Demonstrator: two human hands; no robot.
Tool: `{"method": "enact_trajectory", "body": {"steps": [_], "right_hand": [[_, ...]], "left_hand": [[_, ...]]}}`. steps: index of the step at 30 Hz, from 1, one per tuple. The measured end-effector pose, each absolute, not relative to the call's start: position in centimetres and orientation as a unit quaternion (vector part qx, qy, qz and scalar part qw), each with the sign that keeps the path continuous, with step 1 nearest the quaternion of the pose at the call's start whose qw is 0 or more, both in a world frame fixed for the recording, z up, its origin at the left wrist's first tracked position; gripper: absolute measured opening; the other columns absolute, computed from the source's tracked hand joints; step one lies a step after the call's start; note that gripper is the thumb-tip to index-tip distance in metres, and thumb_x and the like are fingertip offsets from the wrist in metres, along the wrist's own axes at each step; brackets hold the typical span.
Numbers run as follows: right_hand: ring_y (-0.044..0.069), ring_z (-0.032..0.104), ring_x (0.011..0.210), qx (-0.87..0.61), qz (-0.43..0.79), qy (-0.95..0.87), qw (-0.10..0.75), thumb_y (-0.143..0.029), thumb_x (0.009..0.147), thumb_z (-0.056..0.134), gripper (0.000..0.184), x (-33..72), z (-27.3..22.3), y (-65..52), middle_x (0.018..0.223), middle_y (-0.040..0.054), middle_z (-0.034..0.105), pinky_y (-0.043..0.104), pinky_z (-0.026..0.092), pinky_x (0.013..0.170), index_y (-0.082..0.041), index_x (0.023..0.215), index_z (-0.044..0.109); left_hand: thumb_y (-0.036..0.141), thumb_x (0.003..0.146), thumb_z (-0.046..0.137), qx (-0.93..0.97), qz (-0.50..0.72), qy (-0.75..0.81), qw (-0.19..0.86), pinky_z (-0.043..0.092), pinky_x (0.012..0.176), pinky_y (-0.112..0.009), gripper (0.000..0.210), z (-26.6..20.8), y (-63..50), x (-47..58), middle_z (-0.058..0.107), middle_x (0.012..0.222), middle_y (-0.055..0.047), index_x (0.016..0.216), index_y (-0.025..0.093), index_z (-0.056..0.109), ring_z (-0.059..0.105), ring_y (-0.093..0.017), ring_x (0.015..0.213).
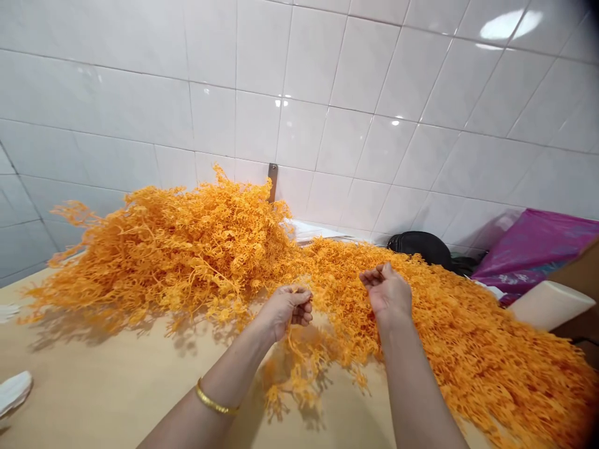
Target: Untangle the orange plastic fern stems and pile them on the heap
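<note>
My left hand (287,308), a gold bangle on its wrist, is closed with thumb and fingers pinched on an orange artificial foliage sprig (299,374). The sprig's branched tips hang below the hand, over the table. To the right, my right hand (387,292) is held up, palm side partly showing, with curled fingers and the thumb near the fingertips. Whatever may be between those fingers is too small to make out. Behind it spreads a low heap of loose orange pieces (472,330). A taller pile of branched orange sprigs (187,249) lies beyond my left hand.
The wooden table (140,386) stands against a white tiled wall (309,62). At the right back are a black bag (416,246), a purple plastic bag (538,243) and a cream cylinder-like object (550,304). Something white (14,391) lies at the left edge.
</note>
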State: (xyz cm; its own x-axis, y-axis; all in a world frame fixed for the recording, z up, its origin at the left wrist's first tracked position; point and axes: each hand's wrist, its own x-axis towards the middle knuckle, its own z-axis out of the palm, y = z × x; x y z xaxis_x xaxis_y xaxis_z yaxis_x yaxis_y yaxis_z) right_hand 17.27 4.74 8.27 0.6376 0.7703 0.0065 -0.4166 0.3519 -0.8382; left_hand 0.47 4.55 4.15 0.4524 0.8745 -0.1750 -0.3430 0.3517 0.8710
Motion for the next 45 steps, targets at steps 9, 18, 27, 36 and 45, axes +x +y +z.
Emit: {"method": "enact_trajectory", "body": {"steps": [9,18,27,36,45], "right_hand": [[0.005,0.041,0.043,-0.463,0.429,-0.382,0.675,-0.035,0.061,0.063,0.023,14.8,8.9,3.5,0.049,-0.0074,0.043,0.021,0.040,0.048,-0.018,0.070,0.052],[0.006,0.039,0.049,-0.468,0.412,-0.615,0.482,-0.040,0.060,0.063,0.027,12.7,7.5,3.5,0.056,-0.0048,0.046,0.021,0.031,0.048,-0.016,0.066,0.052],[0.005,0.035,0.043,-0.440,0.447,-0.527,0.573,-0.042,0.062,0.061,0.032,13.0,7.0,4.0,0.047,-0.0070,0.037,0.020,0.033,0.046,-0.016,0.053,0.045],[0.003,0.027,0.038,-0.442,0.432,-0.426,0.660,-0.041,0.058,0.063,0.037,11.8,6.4,4.6,0.042,-0.0094,0.030,0.018,0.027,0.039,-0.017,0.048,0.036],[0.006,0.030,0.039,-0.509,0.299,-0.346,0.729,-0.047,0.067,0.050,0.036,11.4,5.3,5.5,0.045,-0.0082,0.029,0.020,0.026,0.036,-0.020,0.052,0.032]], "left_hand": [[0.008,0.068,0.053,0.317,0.515,0.357,0.712,0.045,0.051,-0.024,0.005,4.7,5.0,-0.1,0.057,0.054,-0.004,0.068,0.011,0.049,0.058,-0.013,0.050],[0.012,0.074,0.049,0.289,0.502,0.321,0.750,0.043,0.050,-0.022,0.007,5.6,4.3,0.3,0.054,0.052,-0.002,0.067,0.012,0.048,0.055,-0.010,0.046],[0.015,0.074,0.047,0.339,0.436,0.286,0.783,0.021,0.035,-0.014,0.003,5.4,4.2,0.4,0.031,0.039,0.008,0.070,0.014,0.048,0.026,-0.002,0.030],[0.024,0.063,0.061,0.355,0.472,0.280,0.757,0.006,0.036,-0.018,0.022,5.6,3.7,0.6,0.018,0.034,0.012,0.080,0.012,0.055,0.010,-0.001,0.031],[0.019,0.066,0.056,0.314,0.500,0.288,0.753,0.007,0.035,-0.019,0.012,6.6,2.8,3.0,0.021,0.030,0.012,0.076,0.012,0.053,0.011,-0.002,0.028]]}}
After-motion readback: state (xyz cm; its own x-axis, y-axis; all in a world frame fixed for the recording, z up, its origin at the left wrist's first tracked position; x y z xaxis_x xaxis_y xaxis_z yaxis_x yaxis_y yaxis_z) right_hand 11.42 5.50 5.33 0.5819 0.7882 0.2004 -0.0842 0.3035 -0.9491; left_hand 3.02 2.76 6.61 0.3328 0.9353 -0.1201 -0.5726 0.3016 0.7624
